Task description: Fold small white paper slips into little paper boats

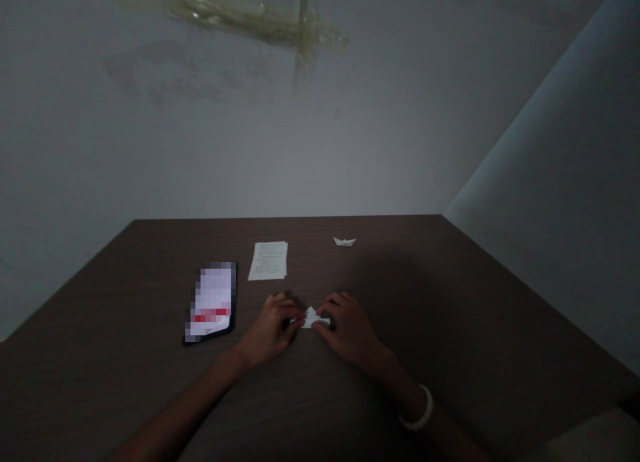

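Between my two hands lies a small folded piece of white paper (311, 321), with a pointed peak in the middle and a flat strip along its near edge. My left hand (274, 325) pinches its left end between thumb and fingers. On the other end, the thumb and fingers of my right hand (350, 325) are closed; a pale beaded bracelet (425, 409) circles that wrist. Farther back on the table stands a finished-looking white paper boat (345, 242), untouched by either hand.
The brown table (150, 395) reaches to a grey wall (320, 149). Left of my hands lies a phone (213, 302) with a lit, blurred screen. A small stack of printed paper sheets (269, 261) sits behind my left hand.
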A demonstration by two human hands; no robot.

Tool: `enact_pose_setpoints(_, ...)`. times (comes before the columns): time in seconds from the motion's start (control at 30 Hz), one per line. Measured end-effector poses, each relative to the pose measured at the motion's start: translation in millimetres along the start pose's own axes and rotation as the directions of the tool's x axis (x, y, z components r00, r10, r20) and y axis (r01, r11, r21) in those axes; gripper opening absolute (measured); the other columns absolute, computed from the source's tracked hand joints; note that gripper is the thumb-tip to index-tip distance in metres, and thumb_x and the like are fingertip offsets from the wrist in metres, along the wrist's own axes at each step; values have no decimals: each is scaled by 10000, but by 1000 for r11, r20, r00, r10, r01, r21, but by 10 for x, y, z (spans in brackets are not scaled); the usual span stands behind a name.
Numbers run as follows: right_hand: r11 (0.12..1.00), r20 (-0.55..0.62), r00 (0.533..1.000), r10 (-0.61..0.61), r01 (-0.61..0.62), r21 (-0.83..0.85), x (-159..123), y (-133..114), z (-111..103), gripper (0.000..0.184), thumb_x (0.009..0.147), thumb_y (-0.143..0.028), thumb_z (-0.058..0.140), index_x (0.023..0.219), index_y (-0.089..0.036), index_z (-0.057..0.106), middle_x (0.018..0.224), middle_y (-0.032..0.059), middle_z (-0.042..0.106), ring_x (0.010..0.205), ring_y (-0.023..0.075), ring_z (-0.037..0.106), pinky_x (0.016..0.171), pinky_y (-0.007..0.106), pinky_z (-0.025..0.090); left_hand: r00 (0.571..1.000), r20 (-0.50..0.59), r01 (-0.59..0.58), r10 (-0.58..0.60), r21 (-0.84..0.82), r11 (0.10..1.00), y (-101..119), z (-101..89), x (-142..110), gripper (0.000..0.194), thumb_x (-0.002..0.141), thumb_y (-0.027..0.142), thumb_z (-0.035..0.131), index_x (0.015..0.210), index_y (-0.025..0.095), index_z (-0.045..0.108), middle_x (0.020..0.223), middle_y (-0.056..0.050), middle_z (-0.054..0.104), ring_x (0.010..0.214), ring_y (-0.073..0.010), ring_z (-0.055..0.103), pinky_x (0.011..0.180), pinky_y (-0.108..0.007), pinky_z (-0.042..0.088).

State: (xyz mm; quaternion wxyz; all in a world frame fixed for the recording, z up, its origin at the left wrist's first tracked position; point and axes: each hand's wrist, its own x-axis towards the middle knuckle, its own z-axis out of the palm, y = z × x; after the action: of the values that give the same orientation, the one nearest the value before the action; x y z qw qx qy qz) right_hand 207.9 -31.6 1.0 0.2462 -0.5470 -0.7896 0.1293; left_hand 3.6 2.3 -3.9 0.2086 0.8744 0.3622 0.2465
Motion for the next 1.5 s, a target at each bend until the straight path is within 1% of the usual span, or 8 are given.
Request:
enact_pose_setpoints(0.2, 1000, 41, 999, -16, 16, 8, -8, -1, -23, 147, 800, -267, 726, 925, -221, 663, 979, 25, 620, 966, 200, 525, 856, 334, 413, 995, -70, -76, 78, 32, 997, -27, 37, -27, 119, 856, 147, 559, 828, 188, 667, 926, -53, 630, 932, -225, 530, 849, -387, 401)
enact_pose_setpoints(0.3, 1000, 52, 998, -22, 22, 13, -1, -23, -49, 133, 811, -261, 716, 925, -214, 665, 969, 31, 625, 961, 203, 528, 854, 334, 414, 987, -64, -146, 146, 8, 989, -26, 42, -26, 159, 883, 134, 519, 869, 190, 666, 989, -57, 649, 950, -218, 539, 851, -378, 415)
enact_pose_setpoints(0.4, 1000, 60, 998, -24, 23, 13, 10, -44, -71, 143, 819, -264, 708, 942, -205, 667, 979, 37, 626, 962, 205, 529, 857, 334, 412, 981, -63, -185, 184, -14, 983, -30, 44, -23, 170, 891, 125, 507, 869, 187, 664, 984, -51, 676, 948, -214, 554, 848, -379, 424)
enact_pose_setpoints(0.63, 1000, 66, 998, 4, -5, 14, 25, -32, -43, 131, 801, -264, 727, 910, -210, 677, 960, 27, 627, 958, 197, 526, 863, 328, 401, 987, -75, -145, 143, -33, 989, -21, 44, -4, 174, 878, 133, 517, 835, 175, 680, 922, -62, 696, 903, -215, 573, 824, -383, 448)
enact_pose_setpoints(0.77, 999, 31, 999, 32, -33, 6, 20, -35, -9, 110, 791, -262, 734, 868, -212, 675, 958, 26, 626, 961, 200, 526, 859, 330, 403, 992, -65, -112, 110, -34, 993, -2, 43, 6, 175, 883, 136, 514, 871, 176, 684, 911, -65, 692, 899, -215, 575, 822, -376, 458)
enact_pose_setpoints(1.13, 999, 36, 998, 48, -48, -4, 45, -73, -27, 94, 774, -228, 730, 844, -208, 670, 937, 22, 626, 945, 192, 529, 863, 329, 394, 991, -84, -105, 104, -6, 994, 6, 74, -2, 190, 869, 110, 496, 878, 172, 676, 881, -67, 670, 882, -217, 569, 808, -383, 456)
enact_pose_setpoints(1.37, 1000, 42, 999, 17, -17, -3, 67, -67, -30, 67, 783, -214, 719, 825, -205, 667, 915, 19, 623, 928, 191, 530, 847, 328, 389, 989, -98, -116, 115, -6, 993, -16, 93, -1, 192, 878, 109, 487, 895, 167, 669, 900, -67, 668, 892, -216, 562, 824, -383, 448)
enact_pose_setpoints(1.5, 1000, 56, 998, -8, 9, -12, 87, -36, -14, 64, 788, -201, 714, 826, -198, 661, 914, 23, 619, 924, 188, 525, 827, 316, 394, 993, -68, -93, 92, -10, 996, 10, 67, -4, 168, 869, 114, 503, 887, 179, 657, 929, -62, 657, 924, -214, 563, 860, -385, 437)
